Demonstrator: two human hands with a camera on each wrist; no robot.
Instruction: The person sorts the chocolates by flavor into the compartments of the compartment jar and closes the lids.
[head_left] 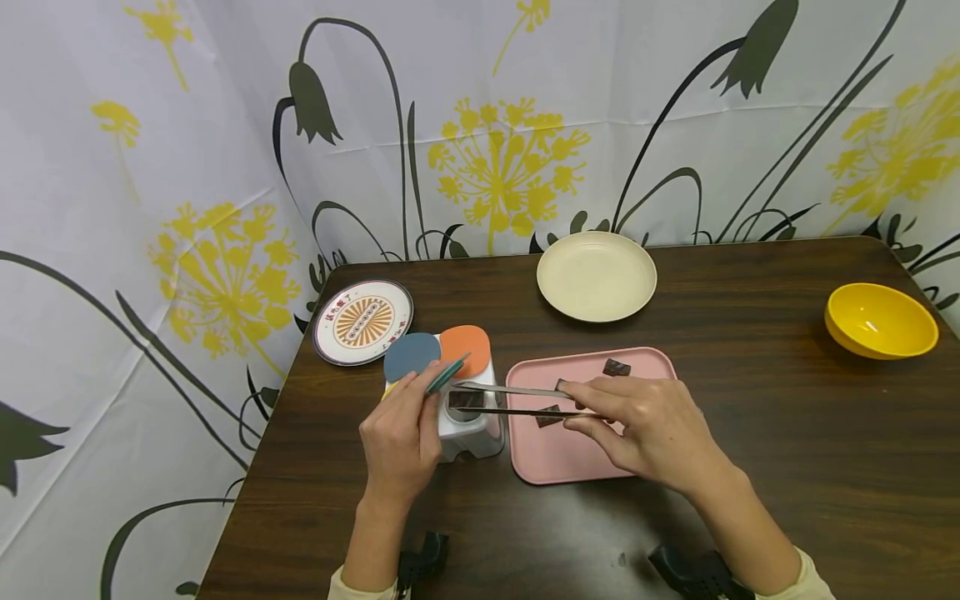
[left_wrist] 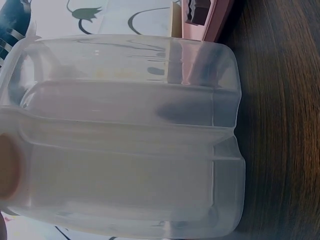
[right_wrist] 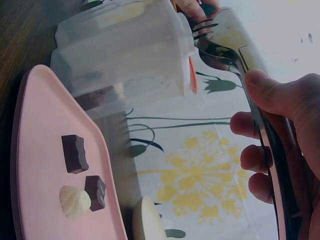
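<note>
Dark wooden table, person seated at the near edge, both forearms in view. Right hand grips a pair of metal tongs, fingers curled round the handles; the tips reach left and pinch a dark chocolate piece right at the open mouth of a white compartmented container. Left hand stands just beside the container, its fingertips pinching a teal flap lid and holding it tilted up. Two more lids, one blue and one orange, lie flat on the container's top. Pink tray touches or nearly touches the container's right side; on it, more chocolate pieces, one near the far edge, and in the right wrist view a small cream-coloured sweet beside two dark ones. Behind the tray, a cream plate. Far left, a patterned plate. Far right, well apart, a yellow bowl.
</note>
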